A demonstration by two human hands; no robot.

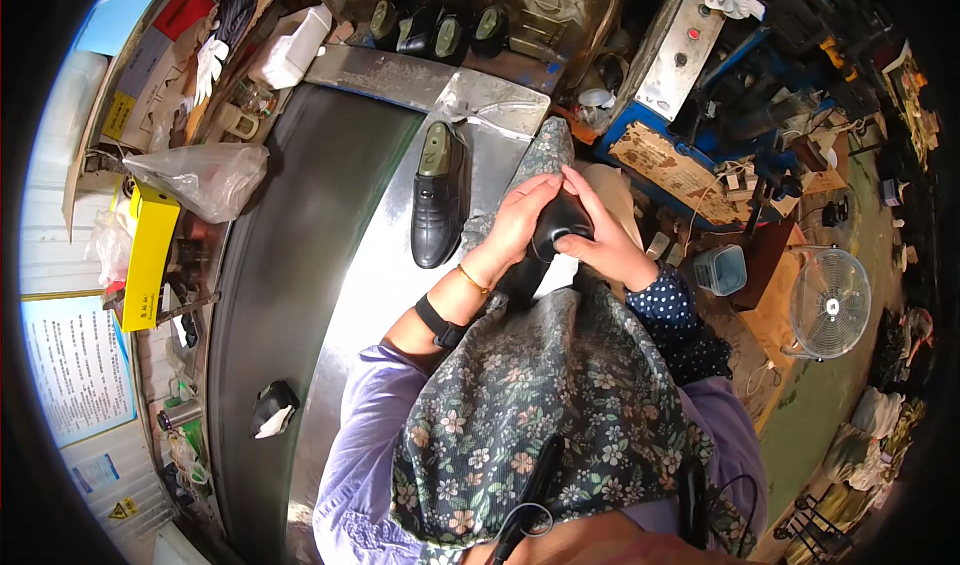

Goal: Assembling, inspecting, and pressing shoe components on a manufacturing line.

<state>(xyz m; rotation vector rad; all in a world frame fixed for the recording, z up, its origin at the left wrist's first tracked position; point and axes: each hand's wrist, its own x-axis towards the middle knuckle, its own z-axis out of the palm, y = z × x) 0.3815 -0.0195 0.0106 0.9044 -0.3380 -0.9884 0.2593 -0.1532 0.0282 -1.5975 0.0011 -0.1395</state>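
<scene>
A shiny black held shoe (pixel 562 223), a flowery apron (pixel 540 395) and a bright yellow box (pixel 150 260).
The apron is dark, with little pink and white flowers and green leaves all over. The shirt (pixel 362 420) is light purple, and the cuff (pixel 665 305) is dark blue with white dots. The watch (pixel 440 324) is black and the bracelet (pixel 474 280) is gold. The other shoe (pixel 436 220) is black too, with a dull green block (pixel 437 148) inside. The bench (pixel 385 230) is silver, the belt (pixel 300 265) is dark grey, the tub (pixel 720 270) is pale blue, and the floor (pixel 815 405) is green.
</scene>
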